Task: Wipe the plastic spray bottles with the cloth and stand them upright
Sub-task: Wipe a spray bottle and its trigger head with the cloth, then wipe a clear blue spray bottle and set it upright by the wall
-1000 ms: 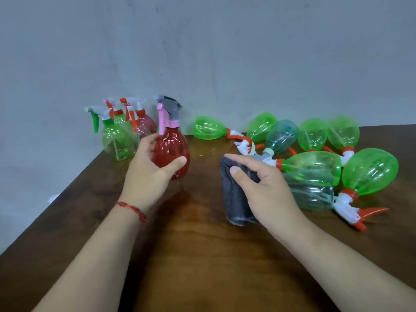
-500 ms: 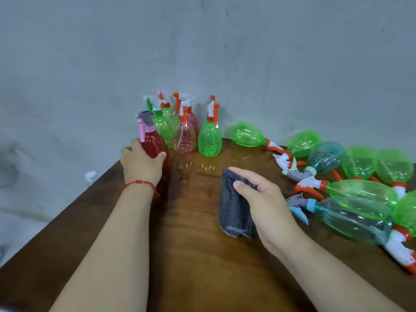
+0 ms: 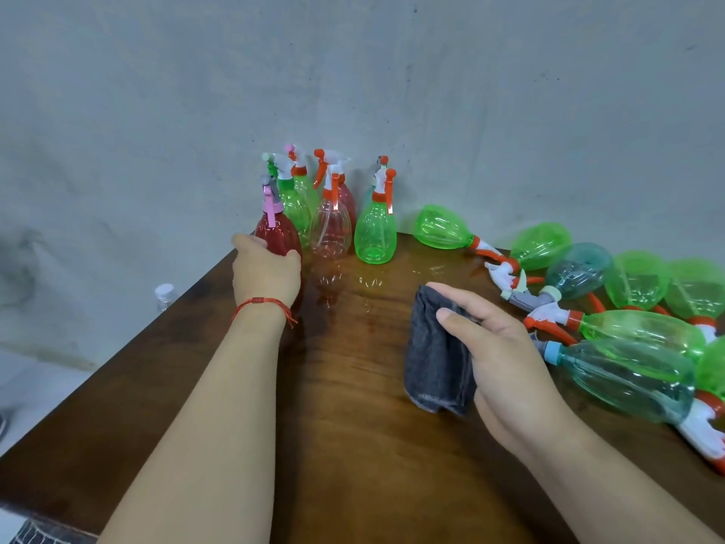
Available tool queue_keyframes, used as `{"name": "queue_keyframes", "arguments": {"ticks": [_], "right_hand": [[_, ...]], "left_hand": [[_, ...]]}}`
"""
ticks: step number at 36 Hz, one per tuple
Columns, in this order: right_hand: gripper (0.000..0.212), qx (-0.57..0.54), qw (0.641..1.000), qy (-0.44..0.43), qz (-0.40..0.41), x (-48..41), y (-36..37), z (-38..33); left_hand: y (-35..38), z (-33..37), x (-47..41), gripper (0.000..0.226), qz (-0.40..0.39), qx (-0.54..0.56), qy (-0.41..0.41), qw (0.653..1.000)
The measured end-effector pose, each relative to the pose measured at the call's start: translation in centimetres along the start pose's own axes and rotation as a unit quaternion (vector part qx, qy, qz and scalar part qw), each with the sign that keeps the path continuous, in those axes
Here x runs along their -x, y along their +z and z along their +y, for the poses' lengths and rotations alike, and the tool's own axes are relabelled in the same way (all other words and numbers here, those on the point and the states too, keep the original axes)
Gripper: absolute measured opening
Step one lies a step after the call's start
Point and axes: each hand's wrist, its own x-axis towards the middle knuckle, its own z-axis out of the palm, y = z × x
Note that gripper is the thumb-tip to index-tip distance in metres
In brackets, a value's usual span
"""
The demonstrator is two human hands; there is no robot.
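Teal spray bottle [image 3: 627, 378] lies sideways just right of the right grip [image 3: 506, 363], nozzle toward it; that grip holds the cloth [image 3: 435, 363]. The left grip [image 3: 266, 272] wraps the upright red bottle [image 3: 276, 233].

A red bottle [image 3: 279, 235] with a pink trigger stands among green bottles [image 3: 375, 233] on the brown table [image 3: 353, 445], beside a dark grey cloth [image 3: 437, 359].
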Motion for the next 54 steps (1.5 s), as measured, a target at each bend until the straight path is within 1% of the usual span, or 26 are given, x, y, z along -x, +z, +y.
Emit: {"name": "queue_keyframes", "arguments": {"ticks": [6, 9, 11, 13, 15, 17, 18, 20, 22, 23, 25, 27, 30, 32, 33, 35, 37, 38, 41, 43, 45, 47, 49, 51, 52, 54], "right_hand": [[0.035, 0.011, 1.0, 0.004, 0.007, -0.5, -0.6, 0.0], [0.042, 0.025, 1.0, -0.012, 0.011, -0.6, -1.2, 0.0], [0.048, 0.029, 0.999, -0.024, 0.007, -0.7, -1.9, -0.1], [0.05, 0.039, 0.998, -0.041, 0.011, -0.7, -2.7, -0.3], [0.047, 0.043, 0.996, -0.071, 0.018, -1.0, -3.6, -0.5], [0.04, 0.038, 0.994, -0.098, 0.022, -1.2, -4.6, -0.6], [0.036, 0.038, 0.993, -0.112, 0.021, -1.3, -5.2, -0.8], [0.032, 0.05, 0.989, -0.142, 0.013, -1.6, -6.5, -1.0], [0.029, 0.08, 0.983, -0.164, 0.006, -1.7, -7.9, -1.2], [0.027, 0.102, 0.979, -0.175, 0.003, -1.6, -8.6, -1.2], [0.026, 0.147, 0.97, -0.196, -0.004, -1.4, -9.9, -1.2], [0.031, 0.167, 0.965, -0.204, -0.017, -1.2, -10.9, -1.1], [0.046, 0.136, 0.971, -0.193, -0.026, -1.0, -12.4, -0.3], [0.052, 0.108, 0.979, -0.169, -0.021, -1.1, -13.2, 0.3], [0.05, 0.101, 0.982, -0.158, -0.023, -1.1, -13.5, 0.3], [0.037, 0.088, 0.985, -0.145, -0.04, -1.1, -14.1, 0.1], [0.024, 0.055, 0.988, -0.135, -0.055, -0.8, -14.6, -0.3], [0.02, 0.037, 0.99, -0.128, -0.051, -0.7, -14.8, -0.6], [0.016, 0.007, 0.994, -0.11, -0.025, -0.9, -15.5, -1.1], [0.016, -0.004, 0.995, -0.1, -0.019, -1.0, -15.9, -1.5], [0.016, -0.003, 0.996, -0.088, -0.016, -1.0, -16.5, -2.1], [0.015, -0.007, 0.996, -0.085, 0.003, -1.0, -17.2, -3.1], [0.012, -0.015, 0.994, -0.1, 0.036, -1.0, -18.1, -4.1], [0.014, 0.014, 0.99, -0.125, 0.064, -1.0, -19.1, -5.1], [0.016, 0.022, 0.989, -0.129, 0.073, -1.0, -19.5, -5.4], [0.02, 0.031, 0.988, -0.128, 0.077, -1.1, -20.3, -5.6]], "left_hand": [[-0.1, -0.6, -0.5, 0.038, -0.02, -0.009, -0.004, 1.0], [-0.1, -0.5, -0.3, 0.03, -0.031, -0.043, 0.011, 0.999], [-0.1, 0.2, 0.2, 0.019, -0.037, -0.091, 0.057, 0.994], [0.2, 1.4, 1.8, 0.022, -0.063, -0.114, 0.118, 0.985], [0.8, 3.0, 4.4, 0.023, -0.124, -0.075, 0.174, 0.974], [1.8, 4.5, 7.9, 0.022, -0.218, 0.019, 0.226, 0.949], [2.4, 5.1, 9.7, 0.021, -0.272, 0.068, 0.246, 0.928], [3.6, 5.6, 12.9, 0.024, -0.372, 0.123, 0.273, 0.878], [4.8, 5.2, 15.3, 0.028, -0.442, 0.16, 0.278, 0.837], [5.3, 5.0, 16.2, 0.027, -0.455, 0.173, 0.28, 0.828], [6.1, 4.5, 17.0, 0.027, -0.446, 0.191, 0.283, 0.827], [6.4, 4.4, 17.3, 0.026, -0.428, 0.208, 0.283, 0.833], [6.6, 4.8, 17.6, 0.02, -0.41, 0.233, 0.284, 0.835], [6.7, 5.2, 18.0, 0.021, -0.41, 0.255, 0.279, 0.83], [6.7, 5.4, 18.2, 0.023, -0.413, 0.263, 0.275, 0.827], [6.8, 6.0, 18.9, 0.02, -0.426, 0.275, 0.262, 0.821], [6.9, 6.6, 19.9, 0.014, -0.458, 0.283, 0.224, 0.812], [6.9, 7.0, 20.3, 0.014, -0.47, 0.284, 0.206, 0.81], [8.0, 7.6, 20.9, 0.017, -0.467, 0.238, 0.194, 0.829], [8.7, 8.0, 21.1, 0.023, -0.456, 0.213, 0.185, 0.844], [9.1, 8.7, 21.4, 0.018, -0.433, 0.189, 0.185, 0.862], [9.1, 9.6, 21.8, 0.019, -0.416, 0.159, 0.203, 0.872], [8.9, 10.3, 21.6, 0.016, -0.395, 0.132, 0.224, 0.881], [8.6, 10.4, 21.2, 0.012, -0.362, 0.084, 0.267, 0.889], [8.4, 10.3, 20.9, 0.011, -0.35, 0.052, 0.285, 0.891], [8.1, 10.0, 20.3, 0.011, -0.353, 0.002, 0.3, 0.886]]}}
